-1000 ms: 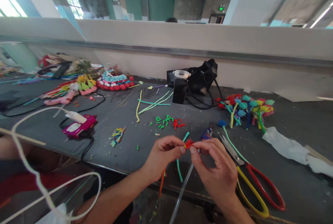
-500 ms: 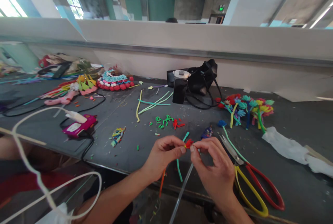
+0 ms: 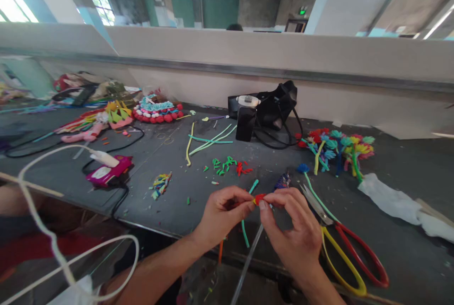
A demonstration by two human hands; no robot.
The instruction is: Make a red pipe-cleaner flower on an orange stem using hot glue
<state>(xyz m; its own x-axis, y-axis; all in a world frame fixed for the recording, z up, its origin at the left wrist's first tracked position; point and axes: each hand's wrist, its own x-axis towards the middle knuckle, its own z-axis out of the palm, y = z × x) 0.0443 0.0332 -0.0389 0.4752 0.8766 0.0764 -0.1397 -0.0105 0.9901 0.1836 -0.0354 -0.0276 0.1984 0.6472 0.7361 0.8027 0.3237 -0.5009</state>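
Between my two hands, above the table's front edge, is a small red tufted flower head (image 3: 259, 198) with a bit of yellow at its left side. My left hand (image 3: 224, 211) pinches it at the yellow part. From the right, my right hand (image 3: 293, 222) presses thumb and forefinger on the red part. An orange stem (image 3: 220, 252) hangs below my left hand; whether it joins the flower is hidden. Under and beside the hands lie a teal fuzzy stem (image 3: 244, 233) and a clear tube (image 3: 247, 267). Large scissors (image 3: 329, 221) with red and yellow handles rest right of my right hand.
Green snippets (image 3: 222, 165) and red snippets (image 3: 243, 169) lie ahead, mixed-colour ones (image 3: 161, 185) further left. Finished fuzzy flowers (image 3: 335, 149) stand at the right. A black bag (image 3: 278, 106) sits at the back. A magenta power box (image 3: 109, 172) with cables is on the left.
The red tuft looks more pressed together between my fingertips, and more yellow shows beside it. My hands have barely moved otherwise; the orange stem shows less below the left hand.
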